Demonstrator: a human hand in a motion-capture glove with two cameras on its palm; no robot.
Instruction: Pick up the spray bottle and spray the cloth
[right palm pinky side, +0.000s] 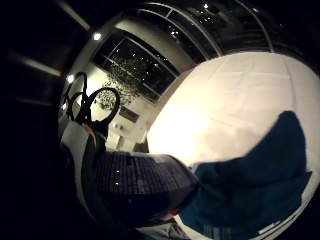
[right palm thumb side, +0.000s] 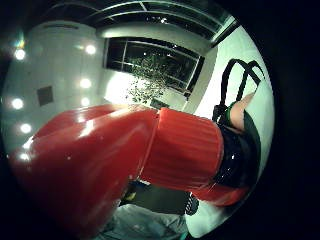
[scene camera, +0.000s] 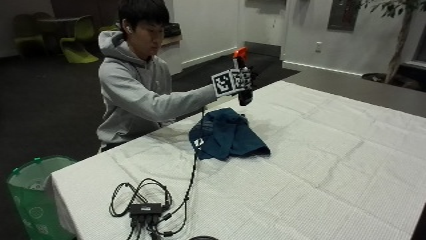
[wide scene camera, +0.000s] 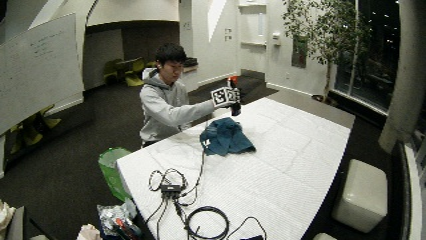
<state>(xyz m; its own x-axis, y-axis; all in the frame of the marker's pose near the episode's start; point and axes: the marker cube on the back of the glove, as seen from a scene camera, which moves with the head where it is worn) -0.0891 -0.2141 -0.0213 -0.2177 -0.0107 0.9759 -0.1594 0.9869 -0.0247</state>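
Right hand (scene camera: 243, 86) has its fingers wrapped round the dark body of the red-topped spray bottle (scene camera: 241, 56), held aloft at twelve o'clock of the limp blue cloth (scene camera: 226, 135) on the desk (scene camera: 333, 165); judged light, rigid, smooth-sided, best gripped at neck.

Two palm views, two table-side views
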